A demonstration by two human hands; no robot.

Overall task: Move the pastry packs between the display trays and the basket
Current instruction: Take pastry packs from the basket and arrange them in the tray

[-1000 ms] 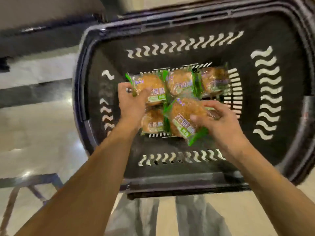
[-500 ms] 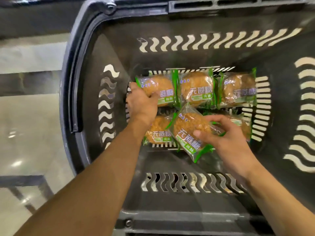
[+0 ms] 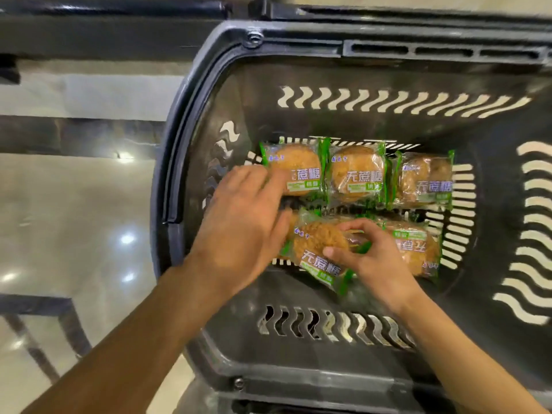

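A dark plastic basket [image 3: 328, 351] holds several clear, green-edged pastry packs. Three lie in a back row: a left pack [image 3: 294, 168], a middle pack [image 3: 357, 174] and a right pack [image 3: 424, 182]. In the front row my right hand [image 3: 376, 264] pinches a pack [image 3: 313, 249] by its right end, the pack lying tilted. Another pack [image 3: 418, 246] lies to its right, upside down. My left hand [image 3: 245, 225] hovers blurred over the basket's left front, fingers spread, covering a further pack beneath and holding nothing I can make out.
The basket's rim [image 3: 167, 174] curves on the left, and its handle [image 3: 418, 40] runs along the back. A glossy pale floor [image 3: 74, 219] lies to the left. A dark metal frame [image 3: 38, 324] stands at lower left.
My left hand let go of the back left pack and drew back toward the front left. My right hand lowered the tilted pack into the front row. The camera moved closer.
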